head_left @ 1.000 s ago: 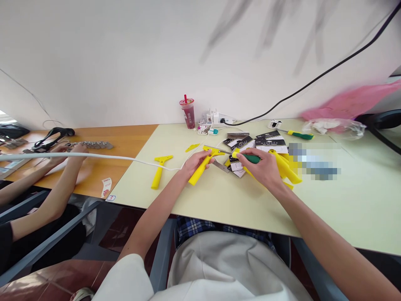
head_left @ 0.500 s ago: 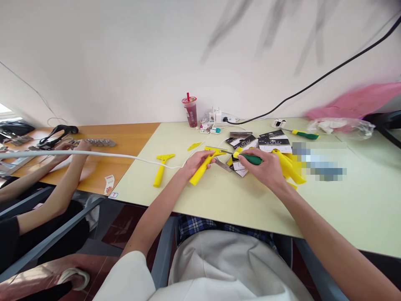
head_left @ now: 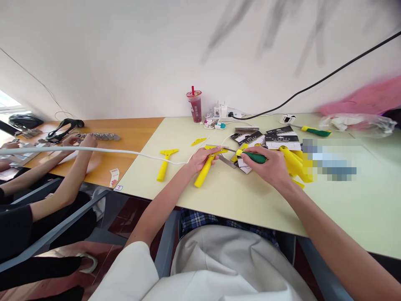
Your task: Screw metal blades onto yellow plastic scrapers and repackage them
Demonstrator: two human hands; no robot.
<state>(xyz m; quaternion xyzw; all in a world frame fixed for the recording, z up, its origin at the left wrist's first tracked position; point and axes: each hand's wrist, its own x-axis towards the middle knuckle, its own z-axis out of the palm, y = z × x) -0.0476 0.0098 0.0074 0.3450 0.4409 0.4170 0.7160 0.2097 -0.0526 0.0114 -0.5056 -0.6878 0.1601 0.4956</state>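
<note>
Thumb (head_left: 216, 149) now higher, the left grip (head_left: 202, 159) clasps a yellow T-shaped plastic tool (head_left: 204, 172) mid-frame; the right grip's (head_left: 272, 168) green-handled metal screwdriver (head_left: 257, 157), slipping, could jab it.

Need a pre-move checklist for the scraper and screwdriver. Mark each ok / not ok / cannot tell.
1. Scraper in the left hand: ok, held with its head toward the screwdriver.
2. Screwdriver in the right hand: ok, gripped by the handle.
3. Tip seated in a screw: cannot tell; it is at the scraper's head, too small to see.
4. White cable well clear of the left hand: not ok, it runs close by; contact cannot be told.
5. Metal strip well clear of the left hand: not ok, it lies just beside the fingers.
6. Cup upright, apart from both hands: ok.
</note>
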